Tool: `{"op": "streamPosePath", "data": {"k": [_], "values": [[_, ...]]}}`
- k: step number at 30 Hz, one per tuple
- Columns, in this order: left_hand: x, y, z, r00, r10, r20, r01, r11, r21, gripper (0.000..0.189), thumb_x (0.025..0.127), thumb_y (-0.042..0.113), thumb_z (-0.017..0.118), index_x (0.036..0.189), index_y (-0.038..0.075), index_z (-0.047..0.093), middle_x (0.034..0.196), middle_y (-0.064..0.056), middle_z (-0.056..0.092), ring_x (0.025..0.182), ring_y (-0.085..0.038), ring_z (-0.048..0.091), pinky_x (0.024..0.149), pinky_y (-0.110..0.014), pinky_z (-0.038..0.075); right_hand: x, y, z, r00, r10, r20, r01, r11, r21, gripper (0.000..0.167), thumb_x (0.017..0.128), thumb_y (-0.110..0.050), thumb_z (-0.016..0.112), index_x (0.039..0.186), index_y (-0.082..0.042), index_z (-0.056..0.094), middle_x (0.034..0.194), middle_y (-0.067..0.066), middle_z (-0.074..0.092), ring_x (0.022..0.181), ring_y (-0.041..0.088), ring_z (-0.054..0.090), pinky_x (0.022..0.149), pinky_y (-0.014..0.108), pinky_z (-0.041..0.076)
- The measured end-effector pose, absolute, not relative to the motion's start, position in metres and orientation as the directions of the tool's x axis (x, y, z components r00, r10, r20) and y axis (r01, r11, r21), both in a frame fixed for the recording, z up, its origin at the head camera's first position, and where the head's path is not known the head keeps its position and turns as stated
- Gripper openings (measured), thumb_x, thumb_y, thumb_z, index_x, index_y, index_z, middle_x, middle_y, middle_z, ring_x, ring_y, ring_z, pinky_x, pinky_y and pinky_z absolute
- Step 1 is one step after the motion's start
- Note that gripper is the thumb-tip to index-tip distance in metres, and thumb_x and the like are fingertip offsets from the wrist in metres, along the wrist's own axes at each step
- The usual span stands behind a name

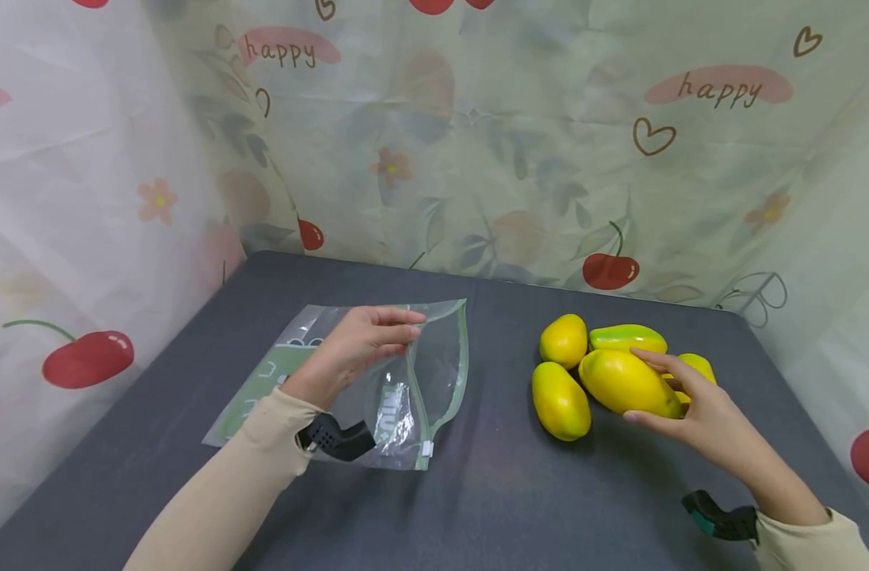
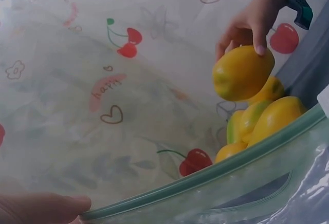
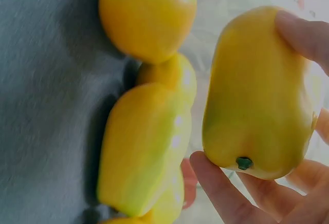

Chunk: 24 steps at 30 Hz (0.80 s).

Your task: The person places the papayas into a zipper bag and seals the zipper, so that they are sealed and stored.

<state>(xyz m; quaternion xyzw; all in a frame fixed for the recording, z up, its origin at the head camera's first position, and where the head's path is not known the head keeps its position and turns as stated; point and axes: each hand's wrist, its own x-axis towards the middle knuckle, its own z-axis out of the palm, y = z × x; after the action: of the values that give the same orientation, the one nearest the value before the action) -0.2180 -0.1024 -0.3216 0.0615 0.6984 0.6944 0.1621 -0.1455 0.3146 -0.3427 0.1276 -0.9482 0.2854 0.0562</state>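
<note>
My left hand (image 1: 359, 349) pinches the upper edge of the mouth of a clear zip bag (image 1: 390, 416) with a green printed panel and green rim. A white slider (image 1: 427, 449) sits at the bag's near corner, and the mouth gapes toward the right. In my right hand (image 1: 716, 416) is a yellow mango (image 1: 623, 383), gripped between thumb and fingers. Both wrist views show this mango (image 3: 257, 90) lifted off the table. Around and below it lie several more mangoes, among them a yellow one (image 1: 561, 401) and a greenish one (image 1: 629, 338); the right hand partly hides another (image 1: 697, 366).
A dark grey table (image 1: 477, 507) carries everything. Printed curtains (image 1: 470, 159) with cherries and hearts hang along its back and sides. Thin wire (image 1: 759, 293) sticks up by the back right corner. Each wrist wears a black device (image 1: 337, 437).
</note>
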Motion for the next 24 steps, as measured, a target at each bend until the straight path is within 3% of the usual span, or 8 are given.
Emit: {"op": "streamPosePath", "data": {"k": [4, 24], "values": [[-0.218, -0.102, -0.322, -0.939, 0.314, -0.140, -0.138, 0.027, 0.990, 0.036, 0.092, 0.004, 0.063, 0.126, -0.007, 0.059, 0.107, -0.002, 0.062, 0.084, -0.008, 0.060, 0.078, -0.020, 0.052, -0.145, 0.305, -0.341, -0.951, -0.224, 0.214, -0.307, 0.780, -0.545, 0.079, 0.079, -0.028, 0.081, 0.146, -0.014, 0.041, 0.138, 0.017, 0.049, 0.107, 0.040, 0.058, 0.070, 0.016, 0.050], [-0.219, -0.099, -0.324, -0.936, 0.319, -0.147, -0.143, 0.035, 0.989, 0.036, 0.092, 0.005, 0.064, 0.126, -0.007, 0.059, 0.112, -0.007, 0.063, 0.084, -0.007, 0.060, 0.079, -0.020, 0.052, -0.142, 0.249, -0.337, -0.933, -0.216, 0.289, -0.357, 0.671, -0.650, 0.075, 0.078, -0.024, 0.082, 0.143, -0.020, 0.046, 0.133, 0.013, 0.054, 0.103, 0.034, 0.061, 0.067, 0.022, 0.055]]}}
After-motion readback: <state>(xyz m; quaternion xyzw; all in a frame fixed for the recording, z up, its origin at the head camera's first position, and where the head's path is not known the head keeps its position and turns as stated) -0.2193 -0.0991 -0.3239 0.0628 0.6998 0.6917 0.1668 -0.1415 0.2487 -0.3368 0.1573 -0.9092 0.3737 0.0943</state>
